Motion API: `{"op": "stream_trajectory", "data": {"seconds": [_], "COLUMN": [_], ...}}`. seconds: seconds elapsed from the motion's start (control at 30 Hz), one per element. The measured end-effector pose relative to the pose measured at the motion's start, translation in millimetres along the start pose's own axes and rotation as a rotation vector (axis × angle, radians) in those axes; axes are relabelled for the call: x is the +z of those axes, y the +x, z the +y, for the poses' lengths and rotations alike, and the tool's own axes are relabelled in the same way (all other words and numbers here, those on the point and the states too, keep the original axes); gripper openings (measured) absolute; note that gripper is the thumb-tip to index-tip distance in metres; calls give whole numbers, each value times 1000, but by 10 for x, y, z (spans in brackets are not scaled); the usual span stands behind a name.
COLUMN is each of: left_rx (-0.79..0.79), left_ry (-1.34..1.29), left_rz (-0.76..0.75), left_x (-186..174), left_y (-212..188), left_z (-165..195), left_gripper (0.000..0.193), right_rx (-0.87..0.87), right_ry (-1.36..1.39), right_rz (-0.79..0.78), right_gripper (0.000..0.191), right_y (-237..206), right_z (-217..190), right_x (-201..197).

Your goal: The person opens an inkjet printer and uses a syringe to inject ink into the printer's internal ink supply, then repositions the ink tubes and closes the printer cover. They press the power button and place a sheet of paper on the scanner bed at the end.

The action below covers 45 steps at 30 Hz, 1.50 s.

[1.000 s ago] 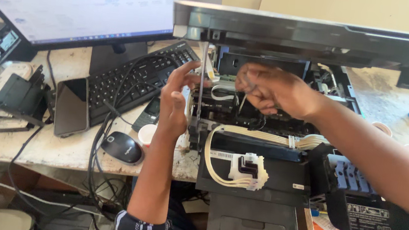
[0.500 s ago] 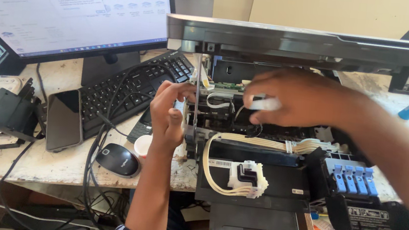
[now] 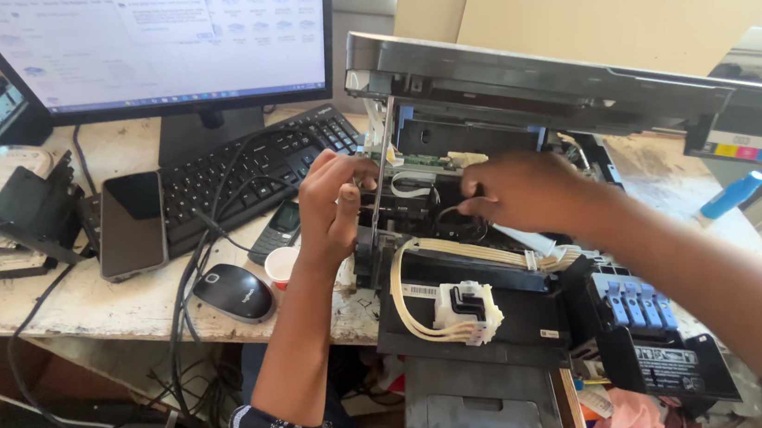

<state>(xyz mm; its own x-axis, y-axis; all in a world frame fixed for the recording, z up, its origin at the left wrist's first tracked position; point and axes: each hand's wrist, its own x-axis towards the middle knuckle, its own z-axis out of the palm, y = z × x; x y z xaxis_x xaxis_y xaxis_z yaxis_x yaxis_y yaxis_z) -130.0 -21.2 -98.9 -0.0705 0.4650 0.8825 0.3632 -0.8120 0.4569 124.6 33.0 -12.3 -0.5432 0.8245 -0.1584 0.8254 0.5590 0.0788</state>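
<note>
Both hands inside open printer [image 3: 486,280]: left hand [image 3: 331,205], right hand [image 3: 514,188].

We are at a cluttered repair bench in a small electronics workshop, as shown by the opened printer [image 3: 507,254] with exposed ink tubes, the monitor [image 3: 139,23], keyboard [image 3: 245,173], tangled cables and worn, stained tabletop [image 3: 93,298].

black inkjet printer [image 3: 483,317] on the table edge, scanner lid [image 3: 580,84] propped open above it, insides exposed, pale ribbon of ink tubes [image 3: 480,251] looping across to a white connector block [image 3: 468,308], blue-capped ink tank unit [image 3: 638,304] at its right side
</note>
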Motion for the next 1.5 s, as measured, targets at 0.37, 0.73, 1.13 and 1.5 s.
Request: {"op": "stream_trajectory", "data": {"seconds": [0.37,0.73,1.13,1.5], "left_rx": [15,-2,72,-437], "left_ry": [11,7,-57,15], "left_rz": [-23,-22,201,-368], "left_x": [3,11,73,409], "left_y": [-2,6,-126,-152], "left_z": [-4,1,-95,1372], "left_gripper": [74,76,59,43], "right_rx": [-124,-238,-528,-492], "right_ry": [-85,163,222,701], "right_rz": [161,213,426,682], "right_gripper": [22,12,13,13], "right_y": [320,497,-257,-775], "right_z": [-116,68,-183,-574], "right_x": [270,340,-310,-438]}}
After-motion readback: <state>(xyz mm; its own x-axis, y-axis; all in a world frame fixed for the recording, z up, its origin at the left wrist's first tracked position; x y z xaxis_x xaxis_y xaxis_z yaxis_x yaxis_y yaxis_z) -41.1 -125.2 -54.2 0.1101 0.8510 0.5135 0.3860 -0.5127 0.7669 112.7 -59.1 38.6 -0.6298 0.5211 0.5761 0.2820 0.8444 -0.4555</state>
